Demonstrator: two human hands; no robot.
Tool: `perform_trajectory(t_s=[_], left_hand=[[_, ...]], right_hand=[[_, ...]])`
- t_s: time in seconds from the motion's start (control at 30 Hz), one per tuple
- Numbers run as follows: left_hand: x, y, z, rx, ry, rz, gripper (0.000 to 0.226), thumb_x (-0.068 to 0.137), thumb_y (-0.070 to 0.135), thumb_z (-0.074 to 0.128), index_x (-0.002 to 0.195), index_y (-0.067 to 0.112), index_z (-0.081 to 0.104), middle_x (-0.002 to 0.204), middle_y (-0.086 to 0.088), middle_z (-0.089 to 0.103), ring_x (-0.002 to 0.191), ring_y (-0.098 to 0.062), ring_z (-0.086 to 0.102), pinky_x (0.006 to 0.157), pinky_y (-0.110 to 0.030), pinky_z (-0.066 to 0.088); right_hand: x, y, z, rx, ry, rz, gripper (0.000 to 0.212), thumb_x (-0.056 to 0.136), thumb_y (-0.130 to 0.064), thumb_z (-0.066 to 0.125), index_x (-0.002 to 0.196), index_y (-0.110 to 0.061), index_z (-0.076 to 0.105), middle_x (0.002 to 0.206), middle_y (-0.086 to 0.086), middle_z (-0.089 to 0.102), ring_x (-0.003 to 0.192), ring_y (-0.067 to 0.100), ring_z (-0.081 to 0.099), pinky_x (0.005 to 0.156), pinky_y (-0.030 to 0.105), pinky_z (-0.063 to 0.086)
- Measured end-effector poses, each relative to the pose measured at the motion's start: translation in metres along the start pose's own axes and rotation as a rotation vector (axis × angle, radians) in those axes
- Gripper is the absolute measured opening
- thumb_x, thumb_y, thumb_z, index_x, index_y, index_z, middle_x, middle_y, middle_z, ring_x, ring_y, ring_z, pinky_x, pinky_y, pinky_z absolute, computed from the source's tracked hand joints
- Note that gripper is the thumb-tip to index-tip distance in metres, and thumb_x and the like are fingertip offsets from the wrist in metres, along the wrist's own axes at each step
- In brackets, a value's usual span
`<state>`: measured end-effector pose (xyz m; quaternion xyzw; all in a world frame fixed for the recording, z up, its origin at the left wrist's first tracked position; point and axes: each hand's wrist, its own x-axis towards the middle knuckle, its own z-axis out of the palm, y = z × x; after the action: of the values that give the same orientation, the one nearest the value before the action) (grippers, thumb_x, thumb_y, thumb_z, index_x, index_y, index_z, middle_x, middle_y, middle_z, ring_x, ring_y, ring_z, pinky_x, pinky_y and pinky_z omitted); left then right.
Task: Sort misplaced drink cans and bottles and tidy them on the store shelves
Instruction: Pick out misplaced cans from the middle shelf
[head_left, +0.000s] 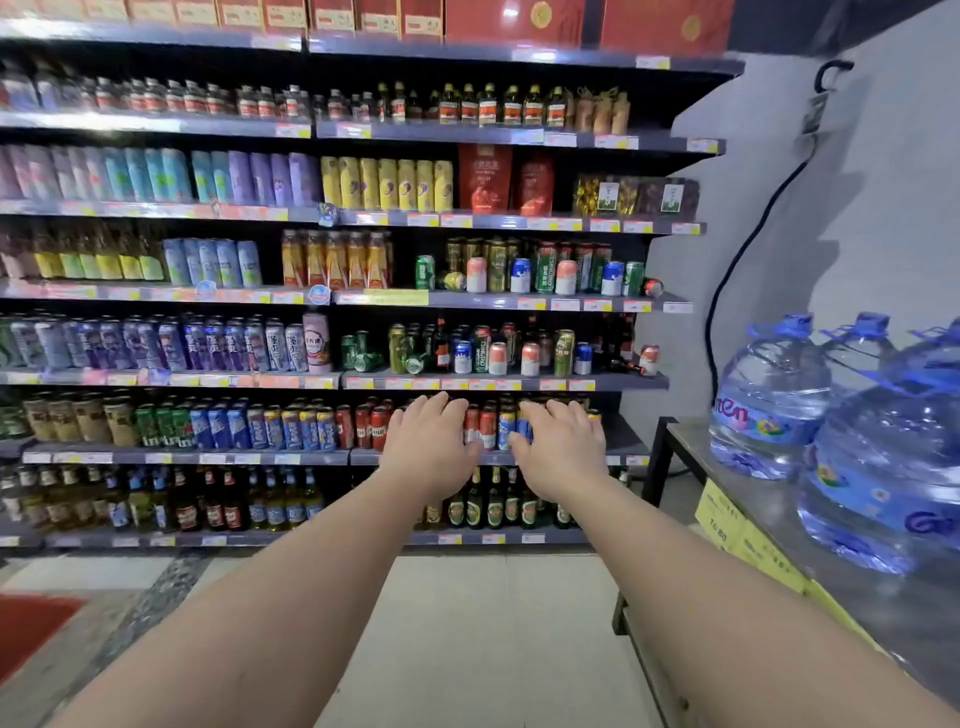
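Note:
A tall store shelf unit (498, 383) full of drinks faces me. On its right side, two shelves hold jumbled cans: a pink-and-white can (476, 274), a blue-and-white can (520, 275), a green can (425, 272), and a green can lying on its side (368, 361). A red can lies toppled at the right end (653, 287). Both arms stretch forward, held apart from the shelf. My left hand (432, 441) and my right hand (563, 447) show their backs with fingers straight and hold nothing. They hide part of the red and blue can row (488, 426).
Large blue-capped water jugs (769, 400) stand on a metal table (852, 587) at my right. A black cable (748, 244) hangs down the grey wall. Beer bottles (218, 501) fill the bottom shelf. Pale floor tiles lie between me and the shelves, a red mat (31, 629) at the left.

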<state>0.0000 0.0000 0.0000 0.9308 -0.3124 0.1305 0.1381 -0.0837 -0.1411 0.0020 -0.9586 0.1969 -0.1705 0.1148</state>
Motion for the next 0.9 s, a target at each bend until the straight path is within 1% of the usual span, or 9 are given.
perform_trajectory(t_s=[0.07,0.2,0.37,0.47,0.57,0.7,0.8,0.9], left_hand=[[0.037,-0.003,0.016,0.018,0.028,0.0,0.059,0.094,0.049,0.043,0.146,0.021,0.032,0.154,-0.003,0.032,0.142,-0.026,0.025,0.115,-0.047,0.021],[0.123,-0.006,0.042,0.027,0.023,-0.011,0.06,0.094,0.049,0.044,0.146,0.021,0.033,0.154,-0.003,0.031,0.142,-0.025,0.025,0.115,-0.046,0.022],[0.223,-0.011,0.07,0.023,-0.004,-0.066,0.062,0.094,0.05,0.044,0.148,0.023,0.03,0.158,-0.004,0.025,0.146,-0.026,0.017,0.118,-0.046,0.017],[0.272,-0.019,0.088,0.025,-0.005,-0.059,0.06,0.093,0.049,0.046,0.146,0.023,0.033,0.154,-0.002,0.031,0.144,-0.025,0.022,0.116,-0.046,0.019],[0.322,-0.028,0.105,0.045,-0.003,-0.065,0.059,0.094,0.049,0.046,0.145,0.023,0.034,0.152,-0.001,0.034,0.142,-0.024,0.025,0.115,-0.046,0.02],[0.385,-0.041,0.132,0.009,-0.04,-0.034,0.062,0.094,0.049,0.045,0.148,0.023,0.029,0.156,-0.002,0.028,0.144,-0.026,0.021,0.117,-0.047,0.017],[0.434,-0.055,0.144,-0.033,-0.034,-0.007,0.063,0.094,0.047,0.046,0.15,0.024,0.026,0.158,-0.002,0.024,0.146,-0.025,0.017,0.118,-0.046,0.015],[0.484,-0.07,0.152,-0.035,0.009,0.03,0.065,0.094,0.049,0.046,0.15,0.023,0.026,0.158,-0.001,0.024,0.146,-0.025,0.018,0.118,-0.047,0.017]], right_hand=[[0.037,0.011,0.013,-0.02,0.001,0.005,0.052,0.1,-0.047,0.036,0.148,-0.028,0.032,0.155,0.005,0.031,0.146,0.029,0.014,0.118,0.05,0.008],[0.124,0.035,0.031,-0.04,-0.05,-0.003,0.052,0.1,-0.049,0.036,0.147,-0.027,0.032,0.156,0.007,0.028,0.147,0.029,0.013,0.119,0.05,0.008],[0.231,0.055,0.043,-0.088,-0.088,-0.024,0.051,0.1,-0.048,0.033,0.148,-0.029,0.03,0.157,0.006,0.026,0.147,0.028,0.011,0.119,0.049,0.011],[0.278,0.062,0.056,-0.084,-0.121,-0.026,0.051,0.101,-0.048,0.033,0.149,-0.031,0.028,0.158,0.005,0.024,0.148,0.028,0.009,0.119,0.048,0.009],[0.324,0.074,0.072,-0.072,-0.12,-0.02,0.051,0.101,-0.047,0.033,0.149,-0.032,0.027,0.159,0.004,0.022,0.149,0.026,0.008,0.12,0.048,0.007],[0.388,0.09,0.091,-0.062,-0.097,0.011,0.051,0.101,-0.045,0.035,0.149,-0.032,0.028,0.16,0.004,0.022,0.148,0.026,0.01,0.12,0.048,0.01],[0.436,0.092,0.102,-0.063,-0.069,0.043,0.052,0.1,-0.047,0.035,0.149,-0.032,0.029,0.158,0.003,0.024,0.147,0.027,0.013,0.119,0.048,0.011],[0.48,0.091,0.108,-0.052,-0.047,0.055,0.052,0.1,-0.048,0.035,0.149,-0.031,0.029,0.159,0.003,0.024,0.148,0.026,0.012,0.12,0.046,0.01]])
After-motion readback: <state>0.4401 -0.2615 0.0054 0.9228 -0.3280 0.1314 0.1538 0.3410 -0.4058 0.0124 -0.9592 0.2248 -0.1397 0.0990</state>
